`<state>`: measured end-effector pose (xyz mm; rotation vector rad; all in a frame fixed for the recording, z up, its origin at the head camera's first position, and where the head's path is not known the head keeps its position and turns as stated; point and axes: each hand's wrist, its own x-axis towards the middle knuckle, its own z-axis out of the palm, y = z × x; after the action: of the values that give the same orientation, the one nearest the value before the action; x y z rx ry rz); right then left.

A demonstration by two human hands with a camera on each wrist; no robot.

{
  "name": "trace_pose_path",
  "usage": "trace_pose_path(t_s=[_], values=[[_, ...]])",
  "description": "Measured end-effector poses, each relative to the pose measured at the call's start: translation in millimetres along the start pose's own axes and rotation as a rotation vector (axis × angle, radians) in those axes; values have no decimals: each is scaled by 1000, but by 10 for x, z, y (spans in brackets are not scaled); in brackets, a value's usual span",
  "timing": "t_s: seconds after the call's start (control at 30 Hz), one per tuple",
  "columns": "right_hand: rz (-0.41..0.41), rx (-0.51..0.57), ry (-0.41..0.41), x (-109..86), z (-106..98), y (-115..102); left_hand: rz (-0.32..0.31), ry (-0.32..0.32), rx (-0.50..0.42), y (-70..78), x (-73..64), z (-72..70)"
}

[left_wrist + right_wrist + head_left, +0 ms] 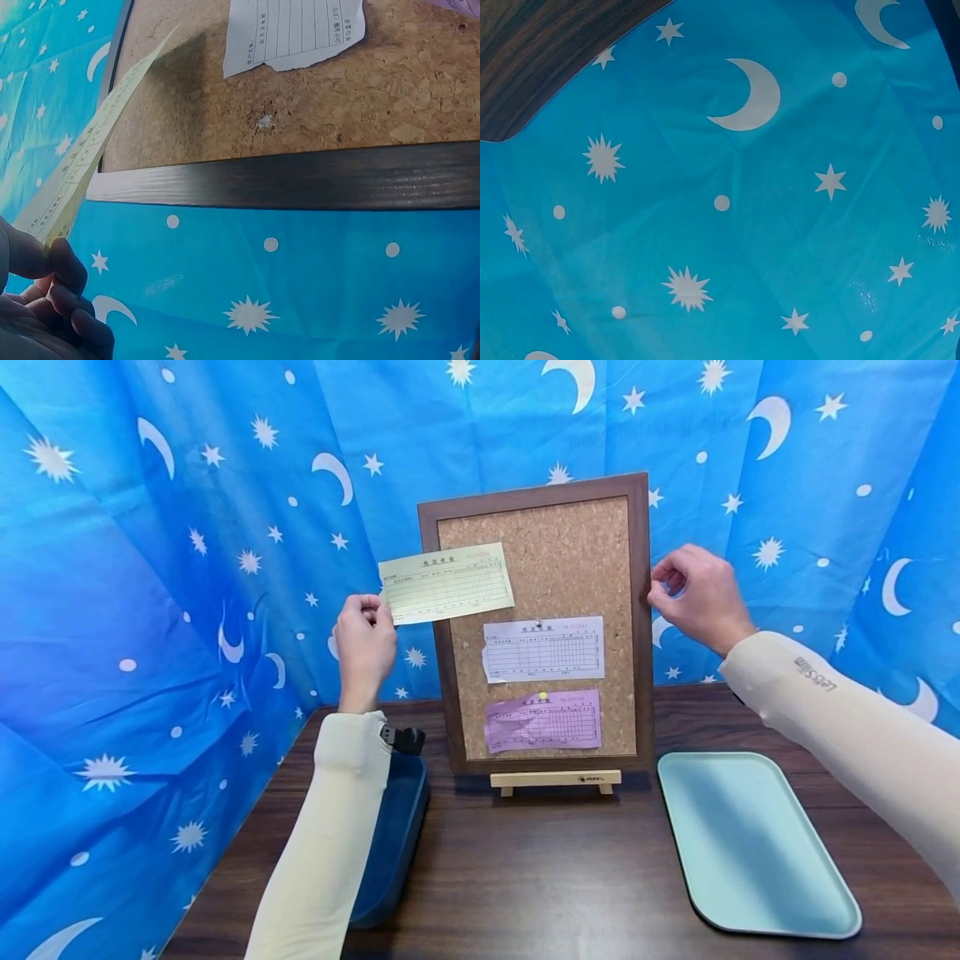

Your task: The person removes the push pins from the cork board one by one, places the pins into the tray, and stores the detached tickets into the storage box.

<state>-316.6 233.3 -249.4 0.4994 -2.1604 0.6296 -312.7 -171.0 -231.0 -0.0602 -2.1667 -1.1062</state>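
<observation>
My left hand [365, 639] pinches the lower left corner of a yellow receipt slip [450, 583]. In the head view the slip overlaps the upper left of a framed corkboard [558, 568]; the left wrist view shows it slanting, its far end close to the cork. My right hand [701, 597] has its fingers bent beside the board's right frame edge, thumb and fingertips right at the wood; I cannot tell whether they hold something small. A white slip [543, 652] with a silver pin and a crumpled purple slip [543, 724] with a yellow-green pin hang lower down.
The board stands on a small wooden easel [555, 779] on a dark wooden table [525, 877]. A blue bin [397, 852] sits partly behind the left forearm. At the right lies a pale green tray [750, 835]. A blue star-and-moon curtain [247, 527] hangs behind.
</observation>
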Motion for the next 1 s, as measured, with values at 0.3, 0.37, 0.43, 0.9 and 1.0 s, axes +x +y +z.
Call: trace_pose_path(t_s=[0.3,0.37,0.43,0.9,1.0], values=[[9,-1,3,-78,-34,35,-17,15,14,-97,-32,-80],[19,-4,-6,-96,-38,37,-18,13,22,-131,-38,-102],[16,-5,-5,-112,-39,44,-17,13,27,-162,-42,-127],[6,-5,-5,-255,-83,134,-37,7,83,-301,-93,-432],[3,-9,-7,-280,-82,152,-44,-3,93,-332,-113,-494]])
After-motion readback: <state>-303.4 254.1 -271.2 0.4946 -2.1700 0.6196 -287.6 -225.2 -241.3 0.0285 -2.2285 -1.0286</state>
